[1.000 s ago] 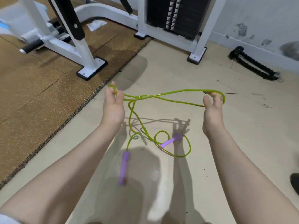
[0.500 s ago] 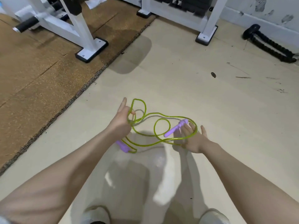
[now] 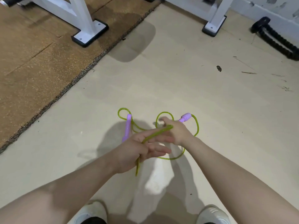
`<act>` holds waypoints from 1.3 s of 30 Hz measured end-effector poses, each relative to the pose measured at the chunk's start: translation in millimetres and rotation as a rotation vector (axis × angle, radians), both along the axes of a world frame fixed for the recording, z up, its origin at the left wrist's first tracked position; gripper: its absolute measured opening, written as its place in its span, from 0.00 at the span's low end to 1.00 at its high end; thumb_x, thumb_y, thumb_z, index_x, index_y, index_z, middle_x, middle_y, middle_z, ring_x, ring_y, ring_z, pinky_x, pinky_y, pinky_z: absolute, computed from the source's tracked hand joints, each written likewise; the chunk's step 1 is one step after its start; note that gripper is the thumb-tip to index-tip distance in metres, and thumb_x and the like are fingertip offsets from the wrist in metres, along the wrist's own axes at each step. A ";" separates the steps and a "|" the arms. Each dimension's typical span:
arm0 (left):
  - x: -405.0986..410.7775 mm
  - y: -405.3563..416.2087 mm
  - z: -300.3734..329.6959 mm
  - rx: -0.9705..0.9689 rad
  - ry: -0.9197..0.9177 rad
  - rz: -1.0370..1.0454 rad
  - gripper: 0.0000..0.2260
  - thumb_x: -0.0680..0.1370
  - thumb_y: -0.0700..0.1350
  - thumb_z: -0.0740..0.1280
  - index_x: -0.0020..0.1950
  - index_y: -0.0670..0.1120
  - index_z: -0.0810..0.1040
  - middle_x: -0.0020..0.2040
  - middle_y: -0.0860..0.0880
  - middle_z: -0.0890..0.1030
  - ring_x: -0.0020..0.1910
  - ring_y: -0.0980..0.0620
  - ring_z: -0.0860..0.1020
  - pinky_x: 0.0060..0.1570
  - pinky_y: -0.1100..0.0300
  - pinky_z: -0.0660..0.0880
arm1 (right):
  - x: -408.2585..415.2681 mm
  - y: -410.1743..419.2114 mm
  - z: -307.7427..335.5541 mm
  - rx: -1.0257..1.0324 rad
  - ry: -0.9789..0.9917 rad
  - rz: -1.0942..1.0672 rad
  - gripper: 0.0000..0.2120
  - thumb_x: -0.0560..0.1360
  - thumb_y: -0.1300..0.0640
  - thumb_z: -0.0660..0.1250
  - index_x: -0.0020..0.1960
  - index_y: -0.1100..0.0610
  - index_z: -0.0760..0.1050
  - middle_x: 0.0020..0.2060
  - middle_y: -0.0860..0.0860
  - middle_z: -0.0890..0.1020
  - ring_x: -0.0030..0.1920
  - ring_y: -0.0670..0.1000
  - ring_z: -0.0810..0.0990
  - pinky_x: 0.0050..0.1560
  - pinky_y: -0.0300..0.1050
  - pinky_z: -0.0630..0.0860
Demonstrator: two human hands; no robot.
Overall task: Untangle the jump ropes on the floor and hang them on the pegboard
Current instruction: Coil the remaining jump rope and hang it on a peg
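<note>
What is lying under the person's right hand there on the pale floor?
Under the right hand runs the thin green jump rope, and one purple plastic handle pokes out beyond the fingers. The handle's lower end and the cord beneath the palm are covered.

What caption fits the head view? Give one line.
Both hands, left and right, work a green jump rope with purple handles over the floor.

A pale floor (image 3: 161, 81) is seen, on which a green jump rope (image 3: 196, 126) lies; beyond the rope, a brown mat (image 3: 40, 54) and white frame feet (image 3: 89, 33) rest.
</note>
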State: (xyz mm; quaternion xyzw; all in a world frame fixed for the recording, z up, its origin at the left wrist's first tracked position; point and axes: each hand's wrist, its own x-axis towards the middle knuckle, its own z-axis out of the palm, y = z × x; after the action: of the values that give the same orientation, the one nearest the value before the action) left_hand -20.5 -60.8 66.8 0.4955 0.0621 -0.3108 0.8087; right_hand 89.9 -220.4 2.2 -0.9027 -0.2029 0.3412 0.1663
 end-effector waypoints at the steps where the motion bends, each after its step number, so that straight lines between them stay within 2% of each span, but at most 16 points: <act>1: -0.3 -1.2 0.1 -0.045 0.016 0.010 0.39 0.55 0.26 0.50 0.57 0.49 0.81 0.55 0.46 0.82 0.49 0.49 0.82 0.52 0.60 0.77 | 0.1 -2.7 -6.3 -0.054 0.073 -0.033 0.10 0.78 0.54 0.61 0.56 0.56 0.73 0.49 0.56 0.78 0.57 0.60 0.76 0.54 0.48 0.71; 3: -1.3 1.6 -2.9 -0.093 0.056 0.007 0.35 0.54 0.26 0.51 0.51 0.48 0.84 0.50 0.46 0.84 0.46 0.50 0.82 0.50 0.60 0.78 | -0.1 -13.0 -10.4 -0.035 0.161 -0.083 0.13 0.80 0.55 0.56 0.37 0.56 0.70 0.33 0.51 0.74 0.39 0.56 0.78 0.39 0.43 0.70; 6: -4.5 12.6 -11.3 0.008 0.067 -0.181 0.31 0.56 0.29 0.54 0.50 0.47 0.84 0.54 0.47 0.83 0.52 0.51 0.80 0.56 0.59 0.75 | 5.5 -24.5 6.8 0.276 0.414 -0.496 0.17 0.82 0.55 0.54 0.37 0.59 0.68 0.24 0.50 0.70 0.22 0.47 0.66 0.25 0.34 0.65; 9: 0.6 11.1 -11.6 0.234 0.034 -0.487 0.29 0.60 0.36 0.58 0.58 0.56 0.77 0.63 0.53 0.76 0.64 0.55 0.72 0.66 0.59 0.66 | 16.3 -23.2 35.0 0.624 0.674 -0.710 0.15 0.81 0.54 0.53 0.38 0.56 0.69 0.33 0.53 0.79 0.29 0.50 0.75 0.26 0.36 0.68; 12: 18.1 -3.3 -18.0 0.518 -0.049 -0.620 0.26 0.67 0.39 0.60 0.63 0.57 0.72 0.68 0.53 0.70 0.69 0.56 0.66 0.70 0.59 0.61 | 17.0 -10.6 51.6 0.801 1.047 -0.787 0.13 0.77 0.47 0.56 0.39 0.53 0.69 0.50 0.57 0.83 0.47 0.57 0.83 0.46 0.48 0.80; 15: 32.6 -16.8 -25.2 0.810 -0.210 -0.715 0.20 0.78 0.38 0.56 0.68 0.52 0.71 0.69 0.50 0.70 0.69 0.52 0.66 0.69 0.59 0.62 | 9.0 4.4 63.3 0.854 1.161 -0.720 0.13 0.72 0.44 0.58 0.39 0.53 0.68 0.49 0.60 0.84 0.49 0.60 0.83 0.53 0.50 0.78; 17: 36.7 -25.3 -24.2 0.894 -0.235 -0.699 0.21 0.78 0.37 0.55 0.70 0.51 0.69 0.68 0.49 0.69 0.67 0.50 0.68 0.63 0.64 0.64 | 4.7 12.2 69.0 0.903 1.115 -0.672 0.09 0.72 0.48 0.61 0.41 0.54 0.66 0.45 0.60 0.84 0.46 0.58 0.84 0.51 0.47 0.79; 19: 40.3 -32.0 -18.8 0.964 -0.292 -0.659 0.18 0.78 0.37 0.56 0.67 0.48 0.72 0.66 0.48 0.70 0.65 0.49 0.69 0.61 0.62 0.65 | 1.7 17.8 74.0 0.922 1.074 -0.631 0.06 0.72 0.54 0.61 0.40 0.55 0.66 0.32 0.53 0.81 0.29 0.48 0.80 0.33 0.40 0.79; 21: 44.7 -29.2 -13.5 1.043 -0.324 -0.522 0.11 0.78 0.38 0.58 0.54 0.42 0.78 0.58 0.44 0.77 0.59 0.46 0.74 0.55 0.60 0.68 | 3.6 18.4 80.7 0.881 1.006 -0.582 0.07 0.74 0.53 0.59 0.40 0.55 0.67 0.23 0.46 0.67 0.18 0.41 0.62 0.20 0.32 0.61; 24: 54.7 -2.4 -22.7 1.207 -0.221 0.022 0.06 0.75 0.43 0.62 0.39 0.43 0.73 0.46 0.41 0.80 0.50 0.43 0.77 0.44 0.58 0.67 | 19.1 3.2 97.1 0.733 0.879 -0.418 0.10 0.76 0.52 0.58 0.52 0.56 0.73 0.22 0.45 0.60 0.18 0.40 0.54 0.22 0.32 0.50; 26: 61.0 17.2 -30.2 1.177 -0.209 0.389 0.12 0.69 0.49 0.69 0.48 0.45 0.73 0.52 0.44 0.76 0.55 0.45 0.75 0.49 0.59 0.70 | 29.5 -11.1 113.7 0.616 0.846 -0.239 0.10 0.76 0.54 0.61 0.55 0.54 0.75 0.22 0.44 0.59 0.19 0.41 0.53 0.23 0.33 0.50; 29: 72.0 18.8 -28.1 0.850 -0.308 0.173 0.40 0.64 0.52 0.76 0.72 0.49 0.61 0.70 0.51 0.65 0.68 0.54 0.68 0.62 0.54 0.70 | 36.7 -20.2 138.2 0.444 0.801 -0.046 0.13 0.72 0.57 0.62 0.55 0.54 0.78 0.21 0.44 0.59 0.21 0.43 0.54 0.23 0.33 0.54; 30: 73.9 11.6 -23.2 0.759 -0.322 0.034 0.36 0.65 0.52 0.76 0.70 0.52 0.64 0.67 0.54 0.70 0.65 0.58 0.70 0.60 0.57 0.71 | 38.1 -20.2 144.3 0.437 0.759 -0.014 0.12 0.72 0.58 0.63 0.53 0.54 0.80 0.21 0.45 0.59 0.21 0.43 0.55 0.22 0.33 0.55; 33: 72.9 -5.4 -18.6 0.660 -0.310 -0.148 0.05 0.71 0.48 0.71 0.42 0.51 0.76 0.34 0.58 0.78 0.35 0.59 0.78 0.41 0.58 0.74 | 45.9 -22.3 153.2 0.496 0.483 -0.086 0.08 0.71 0.61 0.69 0.37 0.52 0.84 0.20 0.48 0.63 0.22 0.44 0.57 0.23 0.34 0.56; 36: 68.4 17.5 -31.4 1.063 -0.327 -0.146 0.09 0.75 0.48 0.64 0.39 0.45 0.78 0.34 0.47 0.77 0.35 0.50 0.76 0.40 0.60 0.72 | 58.8 -39.1 142.8 0.528 0.097 -0.413 0.12 0.72 0.59 0.70 0.30 0.54 0.79 0.20 0.47 0.65 0.23 0.45 0.58 0.26 0.38 0.55; 39: 58.1 55.2 -39.9 1.327 -0.423 -0.025 0.13 0.76 0.43 0.64 0.30 0.48 0.70 0.28 0.51 0.70 0.37 0.46 0.74 0.34 0.66 0.65 | 62.3 -52.7 128.0 0.528 -0.134 -0.593 0.11 0.73 0.57 0.69 0.33 0.55 0.77 0.17 0.42 0.68 0.21 0.42 0.63 0.25 0.33 0.58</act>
State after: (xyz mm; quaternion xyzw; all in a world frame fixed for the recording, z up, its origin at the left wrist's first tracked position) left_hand 37.7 -5.7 26.9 0.9357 0.0742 -0.1133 0.3258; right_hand 152.3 -273.1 130.1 -0.8685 -0.0249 0.1548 0.4702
